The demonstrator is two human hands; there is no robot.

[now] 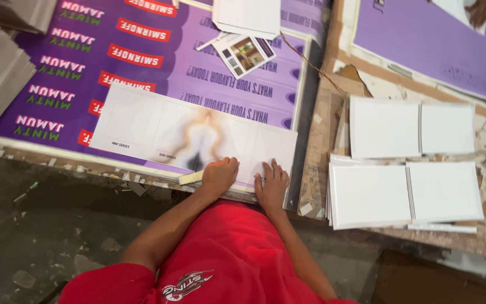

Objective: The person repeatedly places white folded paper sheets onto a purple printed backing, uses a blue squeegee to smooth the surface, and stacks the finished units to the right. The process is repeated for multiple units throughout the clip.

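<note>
In the head view, a long white rectangular printed card sheet (192, 135) with a blurred brown-and-black picture at its middle is seen lying aslant on a large purple printed poster board (142, 50). At the sheet's five o'clock corner two hands are placed. The left hand (219, 175) is curled into a loose fist on the sheet's lower edge, and a pale flat stick-like tool (190, 178) juts from it toward nine o'clock — how firmly it is gripped cannot be told. The right hand (271, 183) is laid open and flat, fingers spread, pressing the sheet, with nothing grasped.

At three o'clock, four stacks of blank white cards (412, 163) are counted on a worn brown board, two above two. At twelve o'clock one small printed leaflet (246, 55) lies beneath one white sheet (248, 16). At one o'clock another person's hand (484, 10) rests on a second purple board (423, 42).
</note>
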